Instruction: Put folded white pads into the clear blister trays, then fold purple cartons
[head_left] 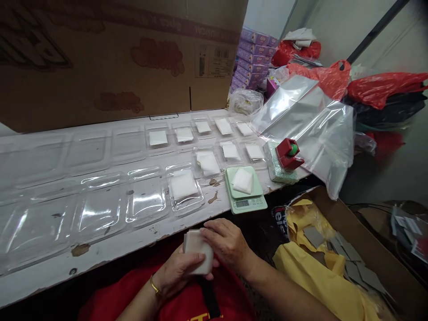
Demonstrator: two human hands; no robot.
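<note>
My left hand (180, 269) grips a stack of thin white squares (198, 249) over my lap, thumb on top. Against the stack's upper right edge lie the fingers of my right hand (227, 238), closed on it. Beyond my hands, a pale green scale (246, 203) bears folded white squares (243, 180); its display is too small to read. Left of the scale, a clear plastic tray (187, 206) holds a white pad (183, 184). More white pads (158, 137) sit in clear trays in two rows farther back.
Clear trays (93, 209) without pads cover the table's left side. A red tape dispenser (289, 154) stands on a greenish block right of the scale. A large carton (117, 62) rises behind. Plastic sheets (301, 116) lie at the right, above an open box (384, 263) with yellow wrapping.
</note>
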